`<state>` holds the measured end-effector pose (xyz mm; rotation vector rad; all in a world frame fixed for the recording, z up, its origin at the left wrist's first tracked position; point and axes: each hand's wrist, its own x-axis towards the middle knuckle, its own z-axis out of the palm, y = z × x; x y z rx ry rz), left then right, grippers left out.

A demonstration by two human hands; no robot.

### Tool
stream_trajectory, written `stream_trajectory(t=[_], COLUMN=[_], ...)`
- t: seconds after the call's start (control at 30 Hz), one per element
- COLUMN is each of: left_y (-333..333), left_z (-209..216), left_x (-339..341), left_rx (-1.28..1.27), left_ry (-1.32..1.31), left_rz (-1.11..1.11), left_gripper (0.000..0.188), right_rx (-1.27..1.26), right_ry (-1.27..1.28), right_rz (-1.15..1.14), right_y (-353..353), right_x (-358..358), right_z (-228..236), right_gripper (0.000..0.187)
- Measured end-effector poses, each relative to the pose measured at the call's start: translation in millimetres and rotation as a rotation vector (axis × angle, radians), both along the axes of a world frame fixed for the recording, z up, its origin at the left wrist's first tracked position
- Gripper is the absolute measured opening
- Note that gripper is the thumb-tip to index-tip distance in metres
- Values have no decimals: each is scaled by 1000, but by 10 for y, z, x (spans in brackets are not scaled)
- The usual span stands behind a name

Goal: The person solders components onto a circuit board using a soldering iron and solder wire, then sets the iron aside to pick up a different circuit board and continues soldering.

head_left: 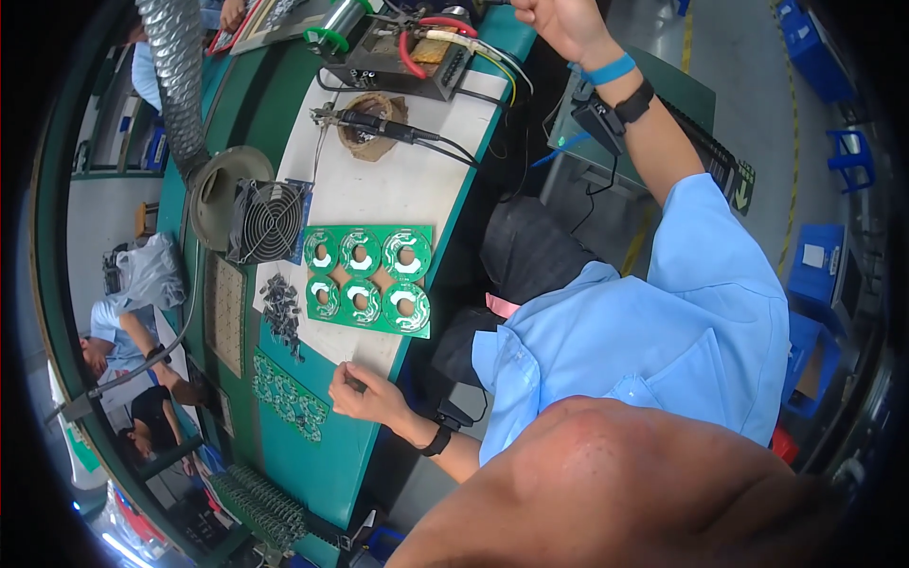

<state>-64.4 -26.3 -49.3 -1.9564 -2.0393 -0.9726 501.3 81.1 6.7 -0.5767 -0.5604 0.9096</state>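
Observation:
My left hand [360, 392] is low in the view by the worktable edge, its thumb and fingers pinched around a small dark part [355, 383], too small to make out fully. Above it lies a green circuit board panel [367, 280] with several round boards, pale traces and round openings. A pile of small black components with leads [281, 312] sits left of the panel. At the top edge my right hand [565, 24], with a blue wristband, is raised away from the table with curled fingers. The frame cuts off part of it, so anything inside is hidden.
A small fan [273, 220] stands before a duct hood [225, 189]. A black-handled soldering iron [379, 125] lies over a brown pot [365, 142], below a power unit [407, 62]. Another green board [289, 396] lies left of my left hand. People work across the line.

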Motion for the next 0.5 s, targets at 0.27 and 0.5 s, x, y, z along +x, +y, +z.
stream_trajectory(t=[0.27,0.5], left_y=[-100,-80], left_z=[44,55], left_x=[-77,-52], left_rx=[62,137], left_ry=[3,-18], left_rz=[-22,-67], left_gripper=[15,11], right_rx=[-101,-43], right_ry=[34,141], right_rz=[55,173], right_y=[568,828], right_x=[25,340], right_z=[109,160], right_gripper=[27,28])
